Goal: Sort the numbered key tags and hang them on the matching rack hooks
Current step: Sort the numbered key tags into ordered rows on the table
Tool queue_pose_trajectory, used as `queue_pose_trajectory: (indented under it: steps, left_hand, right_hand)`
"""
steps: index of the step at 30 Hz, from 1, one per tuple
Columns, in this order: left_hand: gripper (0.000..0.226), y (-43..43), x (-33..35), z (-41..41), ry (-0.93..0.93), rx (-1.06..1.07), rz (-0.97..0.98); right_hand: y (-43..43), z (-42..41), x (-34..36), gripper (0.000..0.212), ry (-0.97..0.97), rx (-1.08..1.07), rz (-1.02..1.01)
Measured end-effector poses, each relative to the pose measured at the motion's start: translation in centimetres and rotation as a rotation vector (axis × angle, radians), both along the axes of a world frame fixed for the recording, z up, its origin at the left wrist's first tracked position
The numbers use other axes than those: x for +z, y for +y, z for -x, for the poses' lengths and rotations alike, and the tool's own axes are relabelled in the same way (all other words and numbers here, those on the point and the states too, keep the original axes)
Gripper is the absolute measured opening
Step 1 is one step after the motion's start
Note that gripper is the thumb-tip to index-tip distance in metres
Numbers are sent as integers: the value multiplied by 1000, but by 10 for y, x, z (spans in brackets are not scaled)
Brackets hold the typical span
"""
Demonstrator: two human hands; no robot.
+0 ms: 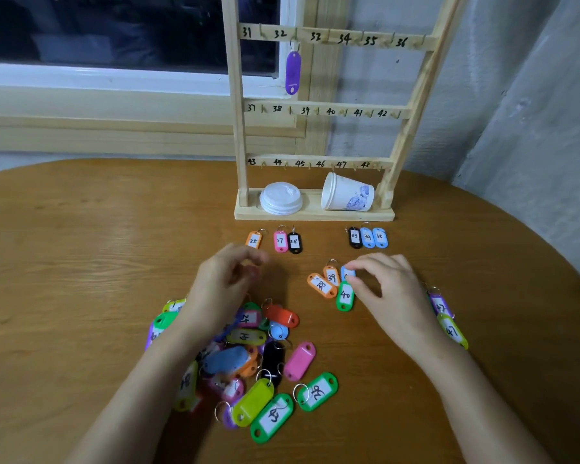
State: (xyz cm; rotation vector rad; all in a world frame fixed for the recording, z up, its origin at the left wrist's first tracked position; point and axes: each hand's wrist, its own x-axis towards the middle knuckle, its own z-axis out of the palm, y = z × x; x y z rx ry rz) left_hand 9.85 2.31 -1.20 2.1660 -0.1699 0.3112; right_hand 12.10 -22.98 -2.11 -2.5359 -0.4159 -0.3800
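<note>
A wooden rack (318, 108) with hooks numbered 31 to 48 stands at the table's back; one purple tag (293, 72) hangs on hook 32. A pile of coloured key tags (248, 356) lies near me. Sorted rows sit ahead: tags 25, 27, 28 (280, 242), tags 33, 34, 35 (367, 237), and tags 38, 39, 40 (330, 286). My right hand (387, 293) pinches a blue tag (347, 272) beside tag 39. My left hand (225, 283) hovers over the pile with fingers curled, holding nothing that I can see.
A stack of white lids (281, 198) and a tipped paper cup (347, 193) sit on the rack's base. A purple tag and a yellow-green tag (447, 316) lie right of my right wrist. The round wooden table (81, 246) ends near a wall at the right.
</note>
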Motion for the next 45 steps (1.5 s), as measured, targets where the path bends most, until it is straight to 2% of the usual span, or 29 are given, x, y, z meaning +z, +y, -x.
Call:
queue_pose_trajectory:
  steps: [4,7,9,15,24,26,30,36,39,45]
  left_hand:
    - [47,-36,4,5,-69,-196,-322]
    - [56,-57,6,9,-8,-236,-574]
    - [59,-65,6,10,-15,-221,-665]
    - [62,-63,3,5,-47,-213,-749]
    - [49,-58,3,-7,-58,-273,-693]
    - [46,-56,0,-11,-70,-265,-609]
    - [40,-47,3,-12,-85,-149,-136]
    - [37,-26,14,-7,101,28,392]
    - [25,-18,10,-2,163,37,524]
    - [10,-13,1,2,218,18,587]
  right_hand:
    - [-5,5,-4,27,-1,33,69]
    - [-4,8,-8,27,0,42,98]
    - [-4,8,-10,27,17,35,108]
    - [-8,6,-12,26,43,45,102]
    - [-16,4,-11,27,81,85,33]
    - [-16,4,-10,29,66,104,4]
    - [-7,2,0,29,30,107,-91]
    - [30,-1,17,22,87,151,-283]
    - [51,-2,14,21,125,146,-381]
    - [70,3,-2,19,189,167,-446]
